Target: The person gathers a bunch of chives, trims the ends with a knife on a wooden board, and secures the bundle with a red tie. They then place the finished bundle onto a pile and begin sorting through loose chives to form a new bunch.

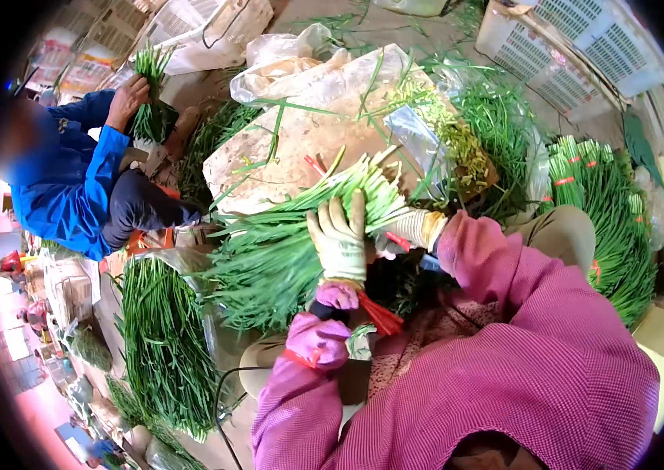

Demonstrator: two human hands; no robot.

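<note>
- At the bottom of the frame, the person's pink jacket (488, 368) fills the lower right, with red ties (381, 316) hanging by the left wrist.
- Near the centre, the gloved left hand (340, 239) lies across a loose bunch of green stalks (273, 243), its fingers stretched out rather than curled.
- Just right of it, the gloved right hand (410, 233) is at the stalks' pale ends, a red strip (398, 240) by its fingers; I cannot tell how firmly they close, as they are partly hidden.
- The bunch lies across the middle, pale ends toward the upper right, leaves toward the lower left.
- At lower left, a pile of long greens (164, 345) lies beside it; at right, tied bundles (610, 235) show red bands.
- Above the bunch, a dirty board (301, 149) carries stray leaves and yellowish scraps (461, 141).
- At upper left, a co-worker in a blue jacket (73, 180) grips an upright bunch (148, 110).
- Along the top stand pale crates (547, 66).
</note>
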